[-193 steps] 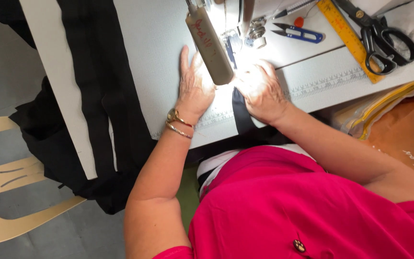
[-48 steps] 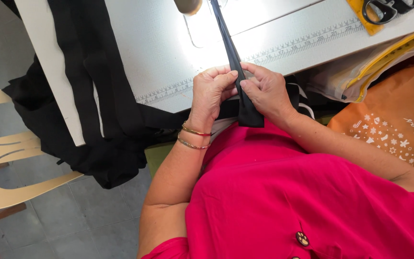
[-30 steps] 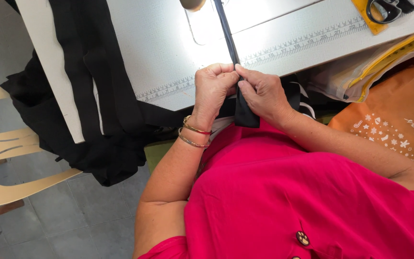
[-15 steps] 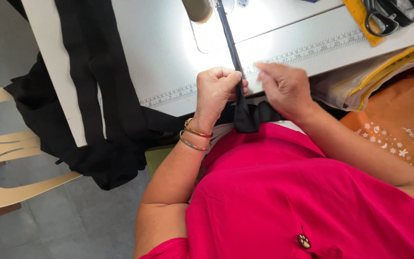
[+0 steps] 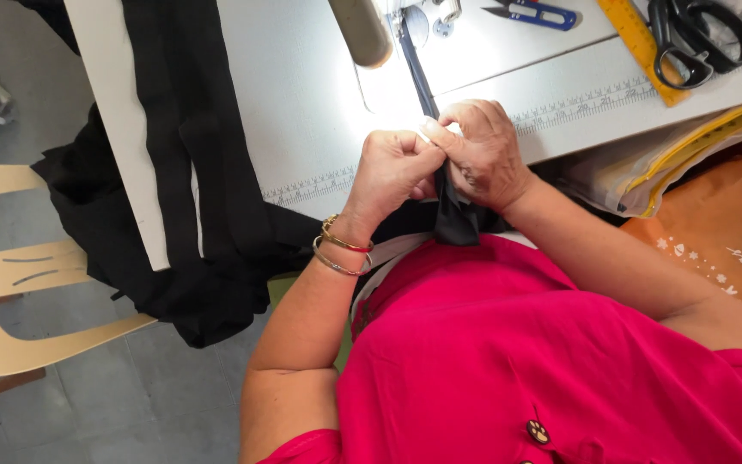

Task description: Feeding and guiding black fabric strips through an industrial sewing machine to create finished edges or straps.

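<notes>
Both hands meet at the table's near edge: the left hand (image 5: 391,167) and the right hand (image 5: 481,153) touch, each pinching a narrow black fabric strip (image 5: 454,215) that runs from the sewing machine (image 5: 362,30) beyond them down toward the person's lap (the exact grip is partly hidden by the knuckles, so it looks like fingertip pinches). To the left of the hands, black cloth (image 5: 191,172) drapes over the white table (image 5: 302,94). Beyond the right hand lie blue snips (image 5: 536,13), a yellow ruler (image 5: 641,47) and black scissors (image 5: 702,34).

Narrow black fabric strip (image 5: 427,90), taut (folded lower end hanging over the table edge), from the machine needle toward the body.
</notes>
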